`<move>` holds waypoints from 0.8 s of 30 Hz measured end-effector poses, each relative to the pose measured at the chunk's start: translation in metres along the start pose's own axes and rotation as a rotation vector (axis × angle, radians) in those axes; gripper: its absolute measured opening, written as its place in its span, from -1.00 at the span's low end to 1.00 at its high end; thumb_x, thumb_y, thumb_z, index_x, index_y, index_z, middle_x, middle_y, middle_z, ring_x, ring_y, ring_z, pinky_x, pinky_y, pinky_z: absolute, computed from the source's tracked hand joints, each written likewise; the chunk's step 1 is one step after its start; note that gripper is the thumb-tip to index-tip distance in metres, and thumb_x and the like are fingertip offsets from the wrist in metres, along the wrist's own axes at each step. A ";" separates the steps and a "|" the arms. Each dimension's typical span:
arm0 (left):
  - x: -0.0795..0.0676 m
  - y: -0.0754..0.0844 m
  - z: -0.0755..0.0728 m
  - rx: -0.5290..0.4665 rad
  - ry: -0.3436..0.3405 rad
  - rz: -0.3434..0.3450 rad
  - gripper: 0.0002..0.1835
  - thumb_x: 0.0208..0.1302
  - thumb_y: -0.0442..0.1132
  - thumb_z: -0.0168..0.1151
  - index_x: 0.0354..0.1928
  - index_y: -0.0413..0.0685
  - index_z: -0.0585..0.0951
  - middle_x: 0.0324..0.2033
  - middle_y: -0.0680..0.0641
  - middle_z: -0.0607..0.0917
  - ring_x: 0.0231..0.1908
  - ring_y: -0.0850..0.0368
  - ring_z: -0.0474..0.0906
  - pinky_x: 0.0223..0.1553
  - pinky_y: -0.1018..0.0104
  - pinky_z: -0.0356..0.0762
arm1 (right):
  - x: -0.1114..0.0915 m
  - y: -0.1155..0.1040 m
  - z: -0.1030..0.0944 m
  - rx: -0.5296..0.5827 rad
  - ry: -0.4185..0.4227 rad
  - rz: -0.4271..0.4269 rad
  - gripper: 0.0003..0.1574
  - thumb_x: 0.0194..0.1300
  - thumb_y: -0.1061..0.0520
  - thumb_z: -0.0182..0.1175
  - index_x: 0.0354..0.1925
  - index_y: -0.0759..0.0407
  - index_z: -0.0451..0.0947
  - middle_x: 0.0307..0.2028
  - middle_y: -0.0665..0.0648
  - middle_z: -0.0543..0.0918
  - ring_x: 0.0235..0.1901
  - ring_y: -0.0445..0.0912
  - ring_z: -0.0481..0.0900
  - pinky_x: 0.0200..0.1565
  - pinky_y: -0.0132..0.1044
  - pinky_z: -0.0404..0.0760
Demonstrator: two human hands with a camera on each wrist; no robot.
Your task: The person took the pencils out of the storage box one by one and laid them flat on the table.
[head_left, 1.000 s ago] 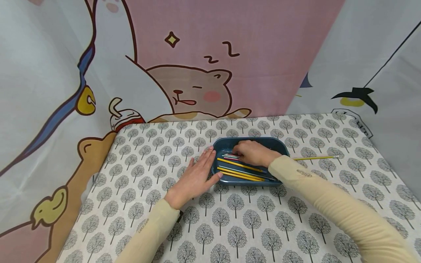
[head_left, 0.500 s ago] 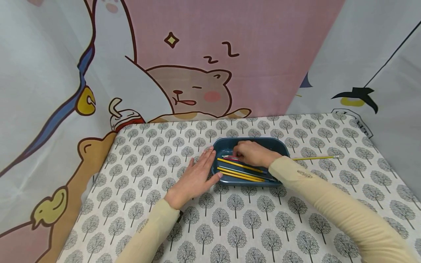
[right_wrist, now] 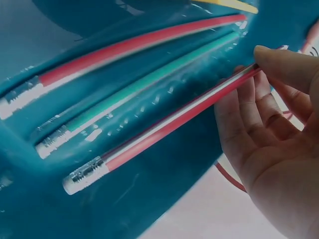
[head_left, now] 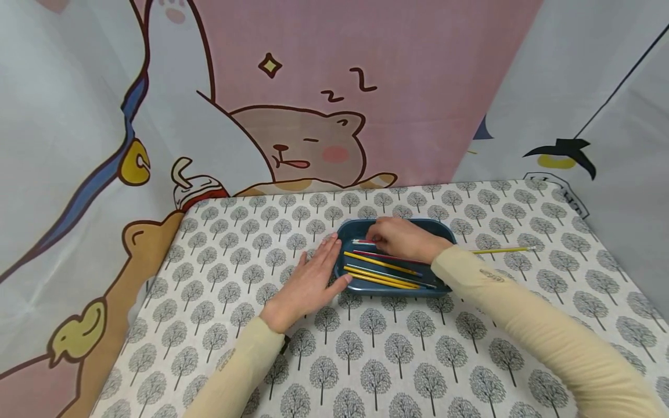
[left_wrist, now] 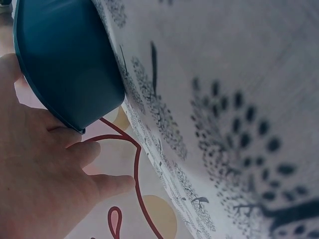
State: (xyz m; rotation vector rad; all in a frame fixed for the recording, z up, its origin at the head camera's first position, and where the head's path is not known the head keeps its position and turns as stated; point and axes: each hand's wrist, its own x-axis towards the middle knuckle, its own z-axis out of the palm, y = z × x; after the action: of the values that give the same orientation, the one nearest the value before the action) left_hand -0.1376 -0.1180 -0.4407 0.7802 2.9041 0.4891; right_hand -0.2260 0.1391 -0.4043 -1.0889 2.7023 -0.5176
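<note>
In the head view my right hand (head_left: 405, 239) is over the back part of a dark blue tray (head_left: 394, 292). Its thumb and fingers pinch a red-and-white striped pencil (right_wrist: 179, 117) near one end, as the right wrist view shows; the white eraser end points away from the hand. Beside it in the tray lie a green pencil (right_wrist: 149, 78) and another red pencil (right_wrist: 134, 50). Several yellow pencils (head_left: 381, 280) lie toward the tray's front. My left hand (head_left: 308, 281) rests with extended fingers at the tray's left end, fingertips at the rim.
A yellow pencil (head_left: 502, 251) with a white eraser lies on the cloth right of the tray, partly hidden by the right sleeve. A tree-print cloth (head_left: 373, 371) covers the table. Cartoon-printed curtains (head_left: 418, 87) stand behind and at both sides.
My right hand has shifted slightly toward the back of the tray with the pinched pencil, away from another red pencil that now shows apart in front of it. The left hand stays put.
</note>
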 end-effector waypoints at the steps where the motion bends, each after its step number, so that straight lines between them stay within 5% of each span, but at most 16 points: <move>1: 0.000 0.000 0.000 -0.006 0.003 0.001 -0.08 0.57 0.34 -0.19 0.67 -0.10 -0.11 0.66 -0.04 -0.18 0.62 -0.07 -0.13 0.49 -0.34 0.01 | 0.000 -0.001 -0.002 0.005 0.006 -0.007 -0.76 0.41 0.30 0.30 0.00 0.18 0.76 -0.14 0.07 0.68 -0.17 -0.06 0.62 -0.05 -0.07 0.66; 16: 0.001 -0.001 0.002 -0.022 0.015 0.003 -0.07 0.57 0.36 -0.22 0.67 -0.13 -0.09 0.66 -0.06 -0.16 0.62 -0.07 -0.13 0.48 -0.34 0.02 | -0.016 -0.021 -0.031 0.035 0.099 -0.046 -0.71 0.41 0.30 0.30 0.06 0.18 0.75 -0.05 0.07 0.72 -0.03 -0.04 0.66 0.09 -0.07 0.64; 24: 0.001 0.000 0.002 -0.025 0.022 0.007 -0.08 0.58 0.32 -0.15 0.67 -0.13 -0.09 0.66 -0.10 -0.12 0.62 -0.05 -0.12 0.47 -0.35 0.04 | -0.031 -0.025 -0.047 0.029 0.140 -0.022 -0.68 0.43 0.29 0.29 0.10 0.12 0.75 -0.08 0.04 0.70 -0.11 -0.08 0.64 -0.03 -0.10 0.66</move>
State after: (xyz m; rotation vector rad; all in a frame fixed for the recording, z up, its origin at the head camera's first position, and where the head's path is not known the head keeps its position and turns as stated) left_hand -0.1378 -0.1173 -0.4422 0.7861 2.9108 0.5371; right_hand -0.2015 0.1560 -0.3503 -1.1162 2.7946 -0.6577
